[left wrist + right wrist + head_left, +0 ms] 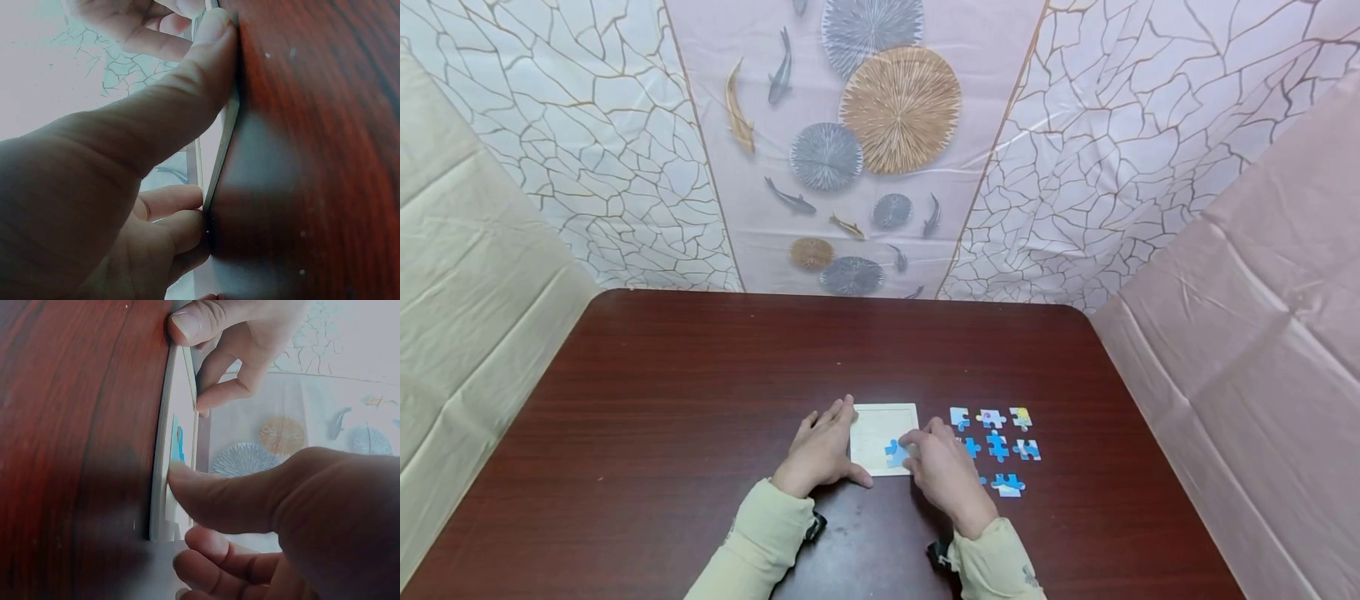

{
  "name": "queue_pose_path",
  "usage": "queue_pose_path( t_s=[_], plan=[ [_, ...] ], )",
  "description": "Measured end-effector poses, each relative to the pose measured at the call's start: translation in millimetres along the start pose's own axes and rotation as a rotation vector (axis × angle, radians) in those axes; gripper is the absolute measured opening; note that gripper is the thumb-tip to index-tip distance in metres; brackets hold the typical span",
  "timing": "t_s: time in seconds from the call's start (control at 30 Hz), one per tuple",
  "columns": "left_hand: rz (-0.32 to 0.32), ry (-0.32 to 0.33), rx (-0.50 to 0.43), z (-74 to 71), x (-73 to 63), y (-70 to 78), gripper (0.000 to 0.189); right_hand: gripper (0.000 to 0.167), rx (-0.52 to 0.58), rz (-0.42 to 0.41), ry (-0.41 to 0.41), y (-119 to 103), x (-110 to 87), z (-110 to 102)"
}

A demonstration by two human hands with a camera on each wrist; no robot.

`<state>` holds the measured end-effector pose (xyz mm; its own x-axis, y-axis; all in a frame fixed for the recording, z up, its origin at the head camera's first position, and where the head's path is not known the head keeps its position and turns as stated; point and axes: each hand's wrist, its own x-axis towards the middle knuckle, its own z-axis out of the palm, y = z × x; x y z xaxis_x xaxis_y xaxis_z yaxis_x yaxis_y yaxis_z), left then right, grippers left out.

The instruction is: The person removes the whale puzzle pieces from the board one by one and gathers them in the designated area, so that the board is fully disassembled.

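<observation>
A pale, square puzzle tray (872, 423) lies flat on the table. My left hand (822, 450) holds it at the left, thumb along the near edge and fingers spread up the left side; the left wrist view has that thumb (181, 87) against the rim. Inside the tray's near right corner sits a blue jigsaw piece (893, 455). My right hand (942, 472) has thumb and index finger on this piece, covering its right part. In the right wrist view the right thumb (212, 494) rests at the blue piece (177, 440), while the other fingers are curled beside the tray.
Several loose jigsaw pieces (997, 446) lie in rough rows right of the tray, some partly hidden by the right hand. The dark wooden table (700, 375) extends around them. Patterned cloth (880, 208) hangs behind the table, with plain cloth on both sides.
</observation>
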<state>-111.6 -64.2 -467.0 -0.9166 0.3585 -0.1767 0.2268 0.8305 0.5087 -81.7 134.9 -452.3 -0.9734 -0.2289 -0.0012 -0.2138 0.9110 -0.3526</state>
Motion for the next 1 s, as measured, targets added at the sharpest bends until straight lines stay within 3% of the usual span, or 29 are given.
queue_pose_path(
  t_s=[0.47,0.9,1.0],
  plan=[
    [0.009,0.008,-0.004,-0.8,0.4,-0.5,0.131,0.025,-0.006,0.006,-0.042,-1,5.8,-3],
    [0.011,0.013,-0.012,0.2,1.1,-1.0,0.131,0.020,0.016,-0.021,-0.005,0,0.9,-7],
    [0.009,0.012,-0.010,0.3,1.1,-0.9,0.131,0.018,0.063,-0.037,-0.034,0,-0.3,-10]
  ],
)
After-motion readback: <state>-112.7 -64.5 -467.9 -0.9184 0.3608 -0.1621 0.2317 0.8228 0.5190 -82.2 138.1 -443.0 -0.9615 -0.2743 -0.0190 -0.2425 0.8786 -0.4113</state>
